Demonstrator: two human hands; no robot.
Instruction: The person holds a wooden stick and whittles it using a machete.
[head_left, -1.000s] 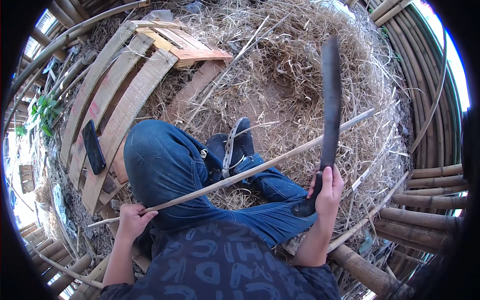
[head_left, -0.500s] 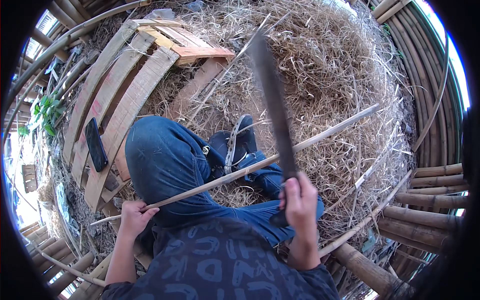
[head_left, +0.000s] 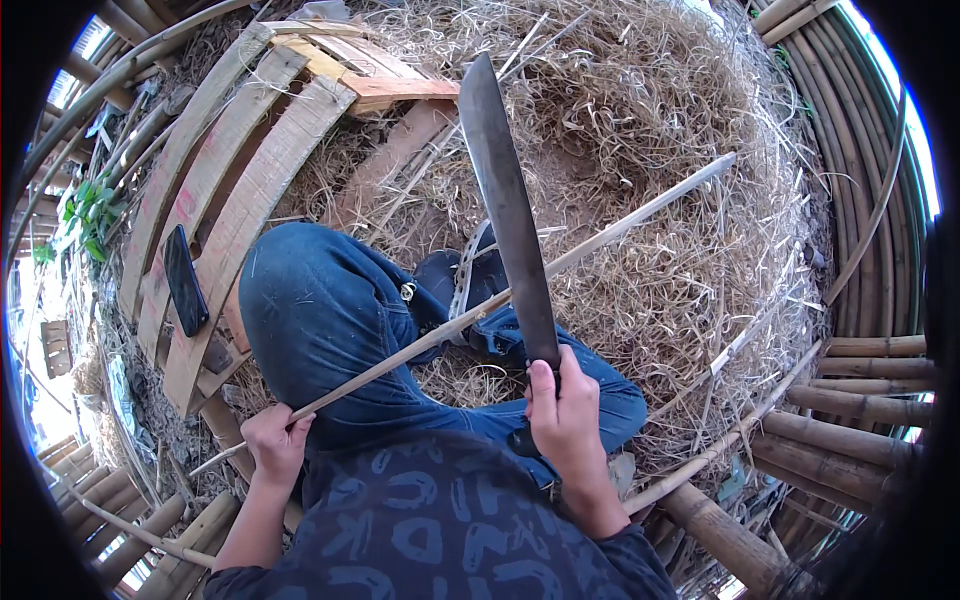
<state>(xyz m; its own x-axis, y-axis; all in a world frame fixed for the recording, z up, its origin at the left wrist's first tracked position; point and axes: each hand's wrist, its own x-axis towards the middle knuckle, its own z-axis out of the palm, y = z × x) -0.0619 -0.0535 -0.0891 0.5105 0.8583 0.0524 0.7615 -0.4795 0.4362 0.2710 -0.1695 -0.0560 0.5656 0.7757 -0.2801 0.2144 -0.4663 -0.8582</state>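
My left hand [head_left: 277,440] is closed round a long, thin bamboo strip [head_left: 640,217] near its lower left end. From there the strip slants up to the right, over my bent legs. In my right hand [head_left: 565,405] is the dark handle of a machete [head_left: 505,190]. Its long grey blade points upward and leans a little left. The blade crosses in front of the strip near the strip's middle; whether they touch I cannot tell. My fingers hide most of the handle.
A wooden pallet [head_left: 225,190] lies at the left, with a dark phone [head_left: 184,280] on it. Bamboo shavings [head_left: 670,110] cover the ground ahead and to the right. Stacked bamboo poles [head_left: 850,190] line the right side; more poles [head_left: 740,535] lie at the lower right.
The machete has swung left, and its blade is now sharp instead of blurred. My right hand has shifted left with it. The strip's far end has moved slightly left and up.
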